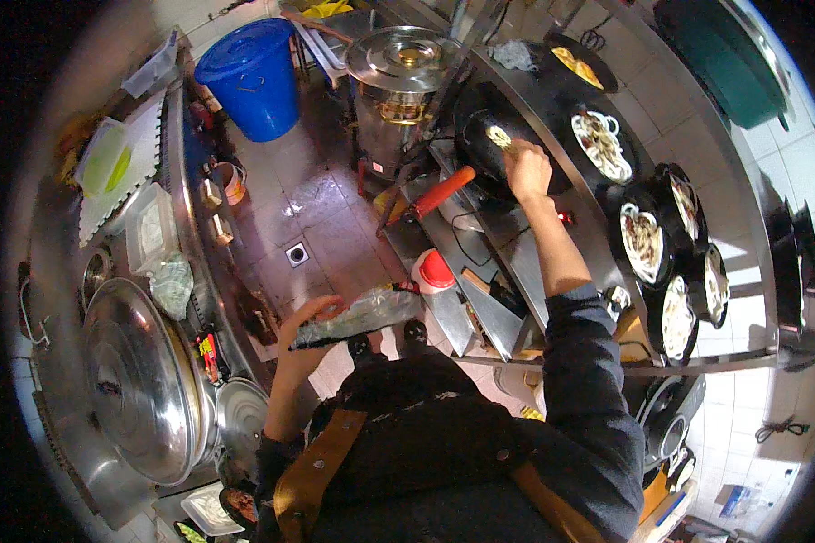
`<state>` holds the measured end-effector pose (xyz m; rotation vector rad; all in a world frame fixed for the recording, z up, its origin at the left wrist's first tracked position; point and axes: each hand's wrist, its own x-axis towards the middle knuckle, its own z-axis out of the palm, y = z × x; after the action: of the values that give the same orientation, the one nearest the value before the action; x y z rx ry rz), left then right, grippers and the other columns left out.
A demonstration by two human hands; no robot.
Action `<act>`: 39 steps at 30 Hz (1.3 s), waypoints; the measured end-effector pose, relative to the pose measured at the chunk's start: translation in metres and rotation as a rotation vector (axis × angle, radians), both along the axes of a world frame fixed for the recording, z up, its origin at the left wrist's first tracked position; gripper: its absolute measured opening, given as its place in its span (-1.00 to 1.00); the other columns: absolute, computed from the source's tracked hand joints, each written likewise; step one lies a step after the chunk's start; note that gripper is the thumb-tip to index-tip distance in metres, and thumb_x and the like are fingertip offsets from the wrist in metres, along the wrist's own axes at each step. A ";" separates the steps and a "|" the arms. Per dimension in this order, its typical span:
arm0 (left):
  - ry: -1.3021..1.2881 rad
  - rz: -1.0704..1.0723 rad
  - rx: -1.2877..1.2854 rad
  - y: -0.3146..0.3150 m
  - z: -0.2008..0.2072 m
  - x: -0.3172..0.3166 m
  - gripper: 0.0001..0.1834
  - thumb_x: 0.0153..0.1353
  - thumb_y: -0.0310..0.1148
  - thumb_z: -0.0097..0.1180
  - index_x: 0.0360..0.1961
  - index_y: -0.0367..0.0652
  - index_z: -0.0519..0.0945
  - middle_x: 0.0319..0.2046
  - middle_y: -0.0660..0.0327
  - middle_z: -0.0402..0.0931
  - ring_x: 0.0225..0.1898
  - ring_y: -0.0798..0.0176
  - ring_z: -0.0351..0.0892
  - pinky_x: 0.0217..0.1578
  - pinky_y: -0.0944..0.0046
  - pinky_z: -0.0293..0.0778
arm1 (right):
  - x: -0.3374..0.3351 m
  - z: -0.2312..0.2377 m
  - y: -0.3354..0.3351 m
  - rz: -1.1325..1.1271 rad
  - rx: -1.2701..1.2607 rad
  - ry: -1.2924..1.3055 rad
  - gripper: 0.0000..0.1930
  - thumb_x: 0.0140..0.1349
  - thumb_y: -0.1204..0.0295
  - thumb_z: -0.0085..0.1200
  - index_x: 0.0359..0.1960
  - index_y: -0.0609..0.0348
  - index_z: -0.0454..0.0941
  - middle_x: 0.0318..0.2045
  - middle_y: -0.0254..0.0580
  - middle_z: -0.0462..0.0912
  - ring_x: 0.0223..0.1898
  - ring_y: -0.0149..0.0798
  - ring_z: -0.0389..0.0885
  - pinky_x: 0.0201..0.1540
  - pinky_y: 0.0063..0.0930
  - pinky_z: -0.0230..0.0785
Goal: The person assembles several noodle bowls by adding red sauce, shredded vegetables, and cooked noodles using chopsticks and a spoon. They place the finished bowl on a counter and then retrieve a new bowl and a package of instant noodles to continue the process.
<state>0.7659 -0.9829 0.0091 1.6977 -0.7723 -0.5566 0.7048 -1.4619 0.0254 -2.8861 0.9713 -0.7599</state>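
Note:
My left hand (pixel 310 330) holds a clear plastic bag (pixel 371 313) with greenish contents, stretched sideways in front of my body. Over a black wok (pixel 476 113) on the right, my right hand (pixel 527 169) reaches out with its fingers drawn together. At its fingertips is a small pale yellow clump of food (pixel 498 137); whether the fingers grip it or it lies in the wok, I cannot tell. A red handle (pixel 442 193) juts out near the wok toward the lower left.
Several black pans with white-rimmed food, such as this one (pixel 641 242), line the right shelf. A steel pot (pixel 398 81) and a blue bucket (pixel 252 80) stand at the back. Left, a large lidded pot (pixel 136 380) sits on the counter. A red-lidded tub (pixel 435 271) is near my front.

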 end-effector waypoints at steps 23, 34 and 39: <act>-0.094 0.567 -0.106 -0.004 -0.010 -0.030 -0.41 -0.05 -0.44 0.42 0.08 -0.19 0.55 -0.04 0.12 0.45 0.00 0.19 0.52 0.02 0.24 0.47 | -0.013 -0.026 0.299 0.534 2.636 -0.374 -0.13 0.20 -0.35 -0.14 0.37 -0.04 0.08 0.31 -0.05 0.24 0.24 0.11 0.35 0.12 0.31 0.36; -0.274 0.585 0.196 0.063 0.021 -0.041 -0.23 -0.17 -0.36 0.52 0.16 -0.01 0.51 -0.14 0.15 0.46 -0.09 0.16 0.53 -0.06 0.19 0.49 | 0.034 -0.060 0.349 0.969 1.813 -0.114 -0.49 0.15 0.65 0.14 0.14 0.11 0.31 0.05 -0.11 0.52 0.13 -0.11 0.49 0.21 0.01 0.36; -0.105 0.934 -0.209 0.117 0.093 -0.039 -0.59 0.13 -0.26 0.35 -0.08 -0.23 0.54 -0.41 0.37 0.35 -0.41 0.47 0.38 -0.36 0.46 0.30 | 0.055 -0.060 0.369 1.041 2.041 -0.196 -0.44 0.29 0.18 0.05 0.28 0.05 0.23 0.05 -0.25 0.55 0.17 -0.15 0.43 0.28 0.00 0.14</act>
<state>0.7267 -0.8657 0.1024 1.6782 -0.0428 0.2553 0.7598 -1.0928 -0.0344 -1.0117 -0.1204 0.1693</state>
